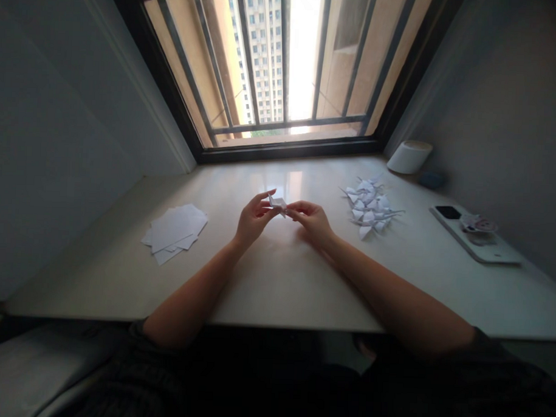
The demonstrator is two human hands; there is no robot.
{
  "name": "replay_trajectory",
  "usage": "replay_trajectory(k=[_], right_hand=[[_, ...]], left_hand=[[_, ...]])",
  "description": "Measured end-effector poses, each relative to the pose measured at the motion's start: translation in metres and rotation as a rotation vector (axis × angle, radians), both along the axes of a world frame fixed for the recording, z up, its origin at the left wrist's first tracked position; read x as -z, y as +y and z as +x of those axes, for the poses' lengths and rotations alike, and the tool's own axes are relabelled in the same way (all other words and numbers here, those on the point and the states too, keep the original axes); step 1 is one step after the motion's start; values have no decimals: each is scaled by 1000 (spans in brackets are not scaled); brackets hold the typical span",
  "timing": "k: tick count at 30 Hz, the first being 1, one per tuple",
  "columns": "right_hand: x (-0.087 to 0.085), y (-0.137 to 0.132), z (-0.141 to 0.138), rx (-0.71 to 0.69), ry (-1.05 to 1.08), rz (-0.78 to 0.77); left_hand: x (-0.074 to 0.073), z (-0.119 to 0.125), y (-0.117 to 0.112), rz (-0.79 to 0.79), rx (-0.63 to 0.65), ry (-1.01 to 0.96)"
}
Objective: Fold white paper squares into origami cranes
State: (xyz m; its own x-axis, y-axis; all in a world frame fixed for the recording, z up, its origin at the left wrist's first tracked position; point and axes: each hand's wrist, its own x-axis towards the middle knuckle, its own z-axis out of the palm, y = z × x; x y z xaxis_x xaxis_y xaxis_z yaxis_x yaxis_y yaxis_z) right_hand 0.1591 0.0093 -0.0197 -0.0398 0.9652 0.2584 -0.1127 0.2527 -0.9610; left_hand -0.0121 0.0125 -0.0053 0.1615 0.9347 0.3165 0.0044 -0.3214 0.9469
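Observation:
Between my two hands, above the middle of the pale tabletop point(275, 287), is a small folded white paper crane point(277, 202). My left hand point(254, 215) pinches it from the left, index finger raised over it and thumb underneath. From the right, the fingertips of my right hand point(311, 219) are closed on its other end. Fingers cover part of the paper, so its exact folds are hard to see. To the left lies a loose stack of white paper sheets point(177, 229). On the right, several folded paper cranes point(369, 205) sit in a pile.
A phone point(486, 243) with a ring-like ornament on its back lies at the far right. Behind it, a white cylindrical container point(410, 157) stands in the corner by a small dark object point(431, 179). A barred window point(287, 69) rises beyond the tabletop.

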Motion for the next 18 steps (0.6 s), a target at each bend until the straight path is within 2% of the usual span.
replay_trajectory(k=[4, 8, 12, 18], right_hand=[[-2, -1, 2, 147, -107, 87], [-9, -6, 5, 275, -297, 307], [-11, -12, 6, 271, -467, 474], [-12, -15, 6, 274, -574, 555]], left_hand=[[-1, 0, 0, -17, 10, 4], [-3, 2, -3, -56, 47, 4], [-7, 4, -6, -89, 145, 29], [-4, 3, -6, -65, 232, 77]])
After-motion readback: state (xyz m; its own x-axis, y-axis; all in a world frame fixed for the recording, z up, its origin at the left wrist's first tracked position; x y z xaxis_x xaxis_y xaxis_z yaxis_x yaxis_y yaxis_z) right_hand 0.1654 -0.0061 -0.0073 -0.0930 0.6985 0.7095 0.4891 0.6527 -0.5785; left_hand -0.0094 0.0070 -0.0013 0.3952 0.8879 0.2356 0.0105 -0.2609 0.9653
